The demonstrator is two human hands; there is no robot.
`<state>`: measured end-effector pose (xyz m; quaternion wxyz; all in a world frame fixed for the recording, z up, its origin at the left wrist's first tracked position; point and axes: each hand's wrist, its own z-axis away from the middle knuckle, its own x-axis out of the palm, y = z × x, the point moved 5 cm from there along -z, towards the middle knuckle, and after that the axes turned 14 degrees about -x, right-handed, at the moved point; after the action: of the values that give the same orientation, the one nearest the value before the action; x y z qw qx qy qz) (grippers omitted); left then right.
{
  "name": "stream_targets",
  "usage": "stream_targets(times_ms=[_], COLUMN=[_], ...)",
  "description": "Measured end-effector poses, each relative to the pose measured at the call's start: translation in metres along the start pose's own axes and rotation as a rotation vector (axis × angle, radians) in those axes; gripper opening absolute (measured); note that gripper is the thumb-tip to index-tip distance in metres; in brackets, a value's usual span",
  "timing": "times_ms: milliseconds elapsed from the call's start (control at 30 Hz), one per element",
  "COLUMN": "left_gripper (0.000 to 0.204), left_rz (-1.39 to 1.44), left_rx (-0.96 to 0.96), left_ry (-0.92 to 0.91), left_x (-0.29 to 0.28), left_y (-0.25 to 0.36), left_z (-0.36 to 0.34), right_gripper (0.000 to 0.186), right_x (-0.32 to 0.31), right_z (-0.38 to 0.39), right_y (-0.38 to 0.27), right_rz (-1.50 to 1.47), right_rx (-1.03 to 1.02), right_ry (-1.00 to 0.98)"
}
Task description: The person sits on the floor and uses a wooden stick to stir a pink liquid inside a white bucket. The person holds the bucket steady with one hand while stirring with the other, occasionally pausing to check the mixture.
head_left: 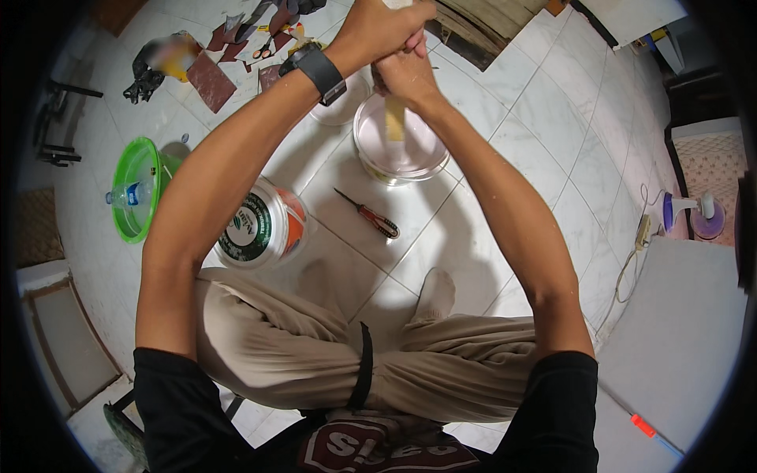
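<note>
Both hands are closed one above the other around a flat, yellowish stick. My left hand, below a black watch, grips higher up, where a whitish end shows at the upper edge. Just beneath it, my right hand wraps the stick. The stick's lower part reaches down into an open bucket of pale pinkish-white liquid, probably paint. On the floor nearer my feet lies a tool with a red and black handle and a thin, dark shaft.
Left of centre stands a lidded white tub. Beyond it, a green basin holds a plastic bottle. Dark red sandpaper pieces and scissors lie far left. A wooden panel is at the back.
</note>
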<state>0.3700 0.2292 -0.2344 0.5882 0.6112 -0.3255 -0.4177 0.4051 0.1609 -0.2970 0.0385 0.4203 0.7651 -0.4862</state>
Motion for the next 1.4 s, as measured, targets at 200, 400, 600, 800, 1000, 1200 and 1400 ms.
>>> stream_targets(times_ms=[200, 400, 600, 800, 1000, 1200, 1400], left_gripper=[0.031, 0.038, 0.033, 0.035, 0.040, 0.063, 0.042], left_rz=[-0.101, 0.103, -0.117, -0.049, 0.015, -0.102, 0.228], left_rx=[0.211, 0.108, 0.160, 0.141, -0.105, -0.031, -0.026], left_ry=[0.001, -0.066, 0.053, -0.005, -0.054, -0.055, -0.060], left_x=[0.027, -0.002, -0.001, 0.024, -0.002, 0.041, 0.044], left_y=[0.021, -0.006, 0.008, 0.012, -0.024, -0.013, -0.020], left_z=[0.023, -0.004, 0.005, 0.020, -0.015, -0.012, 0.001], right_gripper=[0.021, 0.029, 0.017, 0.016, 0.010, 0.018, 0.027], right_x=[-0.015, -0.009, 0.013, -0.021, 0.013, -0.044, -0.049], right_z=[0.014, -0.011, 0.001, 0.013, 0.009, 0.061, 0.070], right_y=[0.011, -0.010, 0.011, -0.005, 0.017, 0.104, 0.167], right_rz=[-0.067, 0.372, -0.324, 0.391, 0.577, 0.373, -0.196], right_rx=[-0.186, -0.187, 0.080, -0.480, -0.300, -0.042, 0.336], right_ry=[0.376, 0.054, 0.149, 0.272, -0.058, -0.044, 0.113])
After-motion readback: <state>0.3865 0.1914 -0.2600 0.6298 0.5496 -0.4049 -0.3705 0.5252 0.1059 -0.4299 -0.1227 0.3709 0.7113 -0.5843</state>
